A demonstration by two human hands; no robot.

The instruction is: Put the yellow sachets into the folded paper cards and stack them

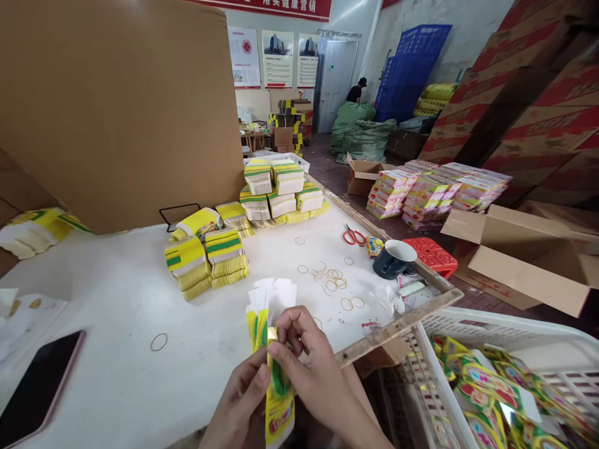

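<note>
Okay, both hands (281, 365) on one yellow-green packet, near edge of table

Closest in: packet (281, 405) is upright-ish between the hands, low centre, its lower end past the table's near edge. Left hand (246, 390) has its fingers drawn in narrow, thumb against the packet's left side. Right hand (304, 355) has thumb and curled fingers pinched at the packet's upper part, gap small. A fanned bunch of packets (257, 318), white ends up, is just beyond the left fingers; can't tell if held or resting on the table (116, 299).

Near right, below table level, a white crate (442, 380) with loose packets (496, 386) inside. Near left, a phone (42, 380), dark screen up. One lone rubber band (152, 345) lies between phone and hands.

Next out, past the right hand: scattered rubber bands (333, 279), then a dark mug (388, 262) by the wooden edging, small yellow-blue packet (375, 246) just beside it, red-handled scissors (354, 236) near. Left of those, stacked bundles (187, 265); further back, more bundles (283, 193) piled up, some in two layers. Tall cardboard sheet (121, 112) stands behind on the left.

Off the table: red stool (428, 252), open carton (524, 243), pink box stacks (430, 193). Farthest: green sacks (360, 137), blue crates (407, 68), a person in dark clothing (355, 93), wall posters (277, 59)
</note>
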